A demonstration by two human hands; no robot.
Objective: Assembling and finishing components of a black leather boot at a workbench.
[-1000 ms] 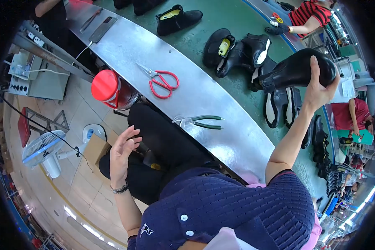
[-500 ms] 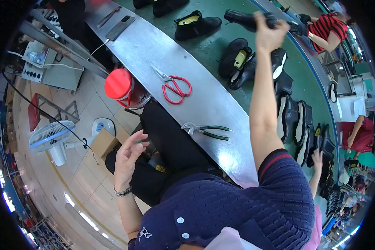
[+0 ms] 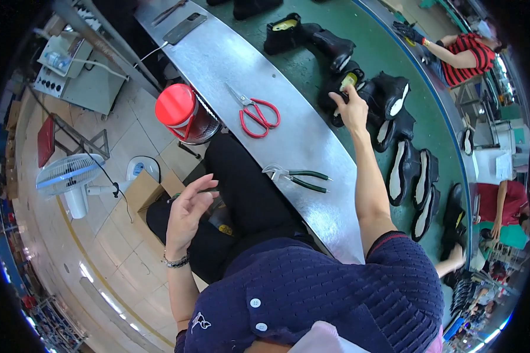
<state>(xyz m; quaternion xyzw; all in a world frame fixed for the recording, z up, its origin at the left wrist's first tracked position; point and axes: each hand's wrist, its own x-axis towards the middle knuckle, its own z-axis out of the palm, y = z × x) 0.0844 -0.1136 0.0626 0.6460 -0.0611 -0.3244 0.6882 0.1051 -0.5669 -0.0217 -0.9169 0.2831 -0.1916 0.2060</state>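
My right hand (image 3: 354,110) reaches over the green belt, thumb and fingers apart, right beside a black ankle boot (image 3: 334,94) with a yellow insole. Whether the fingertips touch that boot I cannot tell. Farther off lie a black shoe (image 3: 331,46) and another boot with a yellow lining (image 3: 282,30). Over my lap hangs my left hand (image 3: 189,213), its fingers loosely bent and apart, with nothing visible in it. On the metal ledge between my hands rest red-handled scissors (image 3: 258,116) and green-handled pliers (image 3: 297,177).
Several black shoes with pale soles (image 3: 397,176) line the green belt (image 3: 312,70). A phone (image 3: 185,28) lies at the ledge's far end. A red-lidded bucket (image 3: 176,106), a fan (image 3: 70,176) and a cardboard box (image 3: 144,194) stand left. Co-workers (image 3: 471,56) sit across the belt.
My right hand has let go of the black shoe it held at the far side and come back nearer. My left hand stays over my lap. A co-worker's hand at lower right has shifted nearer.
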